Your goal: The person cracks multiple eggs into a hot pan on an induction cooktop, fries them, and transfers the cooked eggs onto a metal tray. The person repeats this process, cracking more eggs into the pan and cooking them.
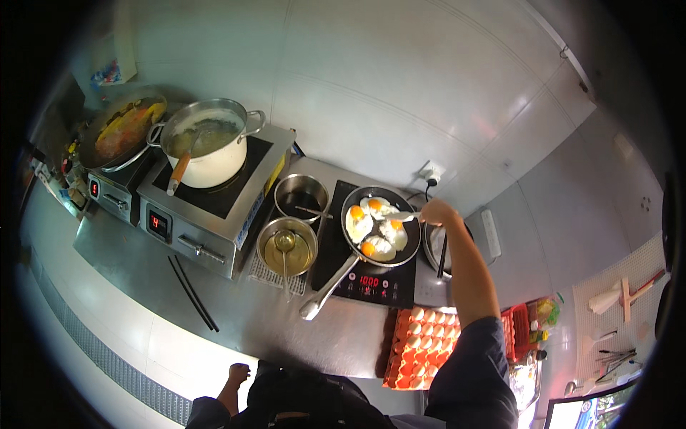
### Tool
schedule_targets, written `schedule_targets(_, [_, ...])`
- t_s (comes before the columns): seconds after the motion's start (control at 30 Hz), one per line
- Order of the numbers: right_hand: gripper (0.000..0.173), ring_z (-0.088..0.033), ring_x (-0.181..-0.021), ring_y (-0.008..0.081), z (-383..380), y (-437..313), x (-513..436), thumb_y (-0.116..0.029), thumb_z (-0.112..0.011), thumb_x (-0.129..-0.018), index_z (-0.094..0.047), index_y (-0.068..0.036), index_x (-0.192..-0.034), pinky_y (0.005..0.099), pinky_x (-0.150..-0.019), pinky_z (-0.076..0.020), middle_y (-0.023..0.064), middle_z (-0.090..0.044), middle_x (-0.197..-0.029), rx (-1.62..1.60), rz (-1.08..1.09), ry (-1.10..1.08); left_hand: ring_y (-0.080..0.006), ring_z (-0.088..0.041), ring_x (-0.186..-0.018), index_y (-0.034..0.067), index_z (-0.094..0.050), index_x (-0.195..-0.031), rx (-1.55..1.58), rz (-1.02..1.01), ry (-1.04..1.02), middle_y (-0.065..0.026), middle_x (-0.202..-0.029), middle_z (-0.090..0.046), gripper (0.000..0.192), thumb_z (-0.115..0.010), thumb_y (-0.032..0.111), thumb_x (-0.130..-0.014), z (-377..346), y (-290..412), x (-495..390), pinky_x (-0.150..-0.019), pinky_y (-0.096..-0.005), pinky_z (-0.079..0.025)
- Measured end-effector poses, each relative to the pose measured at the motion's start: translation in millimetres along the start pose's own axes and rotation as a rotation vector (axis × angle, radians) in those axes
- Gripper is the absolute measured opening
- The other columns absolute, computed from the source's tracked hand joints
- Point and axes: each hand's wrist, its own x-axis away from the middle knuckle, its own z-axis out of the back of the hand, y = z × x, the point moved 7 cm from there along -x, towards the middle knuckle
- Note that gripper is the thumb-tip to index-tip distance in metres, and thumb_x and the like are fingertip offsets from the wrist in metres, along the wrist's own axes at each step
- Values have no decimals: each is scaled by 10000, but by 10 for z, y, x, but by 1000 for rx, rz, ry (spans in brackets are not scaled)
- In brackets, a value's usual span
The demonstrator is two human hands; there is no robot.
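My right hand [438,213] is closed around a flat metal utensil [402,216], whose end reaches over the fried eggs [378,248] in a frying pan [380,259]. Several yolks show, whole and orange. The pan sits on a black induction cooktop [370,284] with lit red digits, its long metal handle [329,287] pointing towards me. My left hand [239,372] hangs low beside my body, fingers curled, with nothing visible in it. Left of the pan are a metal pot of dark liquid [301,198] and a metal pot of yellowish liquid with a ladle [287,246].
A steaming white pot [220,165] with a wooden-handled utensil [180,170] stands on a left cooker, beside a wide pan of food [123,134]. Black chopsticks [193,294] lie on the counter. Trays of eggs [423,343] are at right front; a lidded pan [435,241] sits behind my forearm.
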Motion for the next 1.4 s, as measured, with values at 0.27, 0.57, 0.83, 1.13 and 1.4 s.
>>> schedule_targets(0.27, [343, -578, -493, 191, 129, -235, 760, -315, -560, -875, -683, -7, -790, 354, -462, -441, 93, -666, -642, -225, -170, -117, -177, -636, -584, -21, -648, -938, -8, 34, -53, -102, -757, -668, 204, -559, 144, -857, 59, 61, 58, -472, -295, -482])
schedule_targets(0.57, [233, -686, -777, 338, 157, -742, 490, -164, -557, -803, -701, 18, -827, 428, -640, -517, 203, -679, -830, 80, -140, -125, -169, -637, -637, 13, -636, -1003, -25, 88, -68, -90, -818, -672, 210, -550, 161, -880, 277, -172, -129, -507, -295, -499])
schedule_targets(0.83, [414, -602, -1099, 372, 22, -819, 476, -370, -534, -916, -655, -17, -1094, 453, -907, -485, 192, -643, -1155, -58, -251, 5, -169, -631, -612, 13, -632, -981, -8, 52, -68, -88, -798, -667, 196, -554, 155, -872, 367, -267, -188, -494, -290, -493])
schedule_targets(1.13, [299, -620, -1097, 344, -79, -1046, 729, -103, -578, -808, -673, -30, -1082, 446, -882, -513, 190, -655, -1138, -30, -382, 2, -169, -619, -613, 18, -631, -992, 37, 87, -115, -77, -786, -658, 219, -545, 173, -862, 287, -247, -307, -509, -301, -485])
schedule_targets(1.4, [366, -645, -1055, 335, -26, -1321, 685, -45, -639, -698, -691, -40, -1060, 424, -816, -549, 169, -664, -1132, 141, -380, -155, -156, -598, -536, -30, -643, -891, 135, 55, -60, -97, -702, -640, 199, -539, 132, -843, 311, -226, -444, -447, -284, -456])
